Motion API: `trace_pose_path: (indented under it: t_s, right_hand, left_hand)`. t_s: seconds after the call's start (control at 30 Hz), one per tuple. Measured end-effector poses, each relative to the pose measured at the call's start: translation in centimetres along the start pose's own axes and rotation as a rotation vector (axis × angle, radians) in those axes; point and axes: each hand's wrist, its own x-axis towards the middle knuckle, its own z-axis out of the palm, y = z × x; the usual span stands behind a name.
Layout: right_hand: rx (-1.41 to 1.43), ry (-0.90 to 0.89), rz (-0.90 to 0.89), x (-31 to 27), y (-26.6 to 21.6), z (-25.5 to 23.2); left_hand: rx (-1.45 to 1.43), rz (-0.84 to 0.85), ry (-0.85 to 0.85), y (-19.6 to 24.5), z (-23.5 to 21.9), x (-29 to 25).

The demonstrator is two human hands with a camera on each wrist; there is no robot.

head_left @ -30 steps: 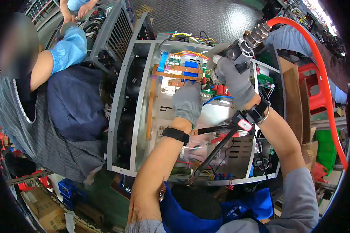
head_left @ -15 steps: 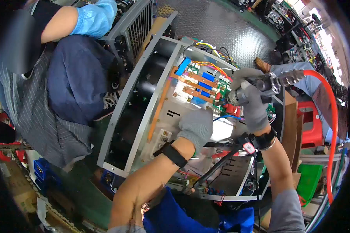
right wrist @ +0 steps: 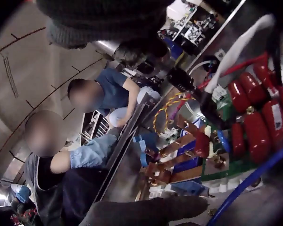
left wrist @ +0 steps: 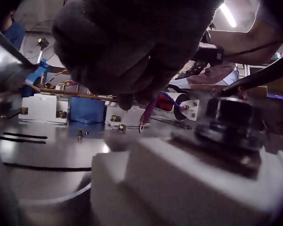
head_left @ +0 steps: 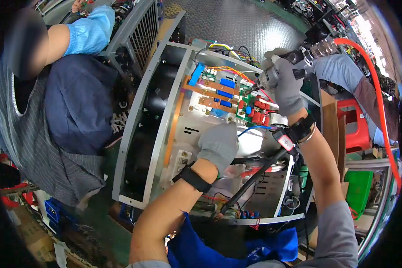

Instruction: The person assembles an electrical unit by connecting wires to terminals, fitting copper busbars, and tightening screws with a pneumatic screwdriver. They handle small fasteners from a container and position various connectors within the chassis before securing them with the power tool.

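My gloved right hand [head_left: 286,85] grips a pistol-shaped air screwdriver [head_left: 267,79], its bit pointing down-left over the far part of the green circuit board [head_left: 244,103]. A red air hose [head_left: 366,67] runs from the tool. My gloved left hand [head_left: 219,142] is over the metal plate on the near side of the board, fingertips close to the board's near edge. Its fingers [left wrist: 132,70] are curled in the left wrist view, with nothing visible between them. Copper bars [head_left: 210,93] and blue blocks [head_left: 227,83] lie left of the board's red capacitors [head_left: 260,117].
An open metal cabinet frame [head_left: 165,125] surrounds the parts. A thick black cable [head_left: 250,185] crosses its near part, and a blue wire [head_left: 252,128] arches by the board. Another person [head_left: 76,102] sits at the left; a red stool [head_left: 353,125] stands at the right.
My left hand has drawn back from the copper bars toward me. The screwdriver has moved away from the left fingertips to the board's far part. The head view has also shifted.
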Motion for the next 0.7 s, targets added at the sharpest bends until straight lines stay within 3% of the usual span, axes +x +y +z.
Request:
trace_pose_path:
  t_s: [0.2,0.3,0.4,0.53,0.63,0.7]
  right_hand:
    - [-0.084,-0.006,-0.134,0.0,0.6,0.5]
    - [-0.138,0.028,-0.107,0.0,0.6,0.7]
    - [-0.138,-0.078,-0.034,-0.4,0.3,0.5]
    - [-0.125,0.067,-0.099,0.1,1.1,0.6]
    - [-0.151,-0.056,0.023,0.1,0.7,-0.7]
    - [-0.071,0.013,-0.017,0.0,0.5,0.1]
  left_hand:
    - [0.006,-0.019,-0.035,0.2,0.1,0.2]
    - [0.003,-0.006,-0.002,0.1,0.3,0.1]
    - [0.005,-0.008,0.005,0.3,0.3,0.0]
    - [-0.002,-0.034,-0.031,0.3,-0.1,0.1]
    - [-0.008,-0.042,-0.042,0.2,0.1,0.3]
    - [0.001,-0.050,-0.049,0.3,0.0,0.4]
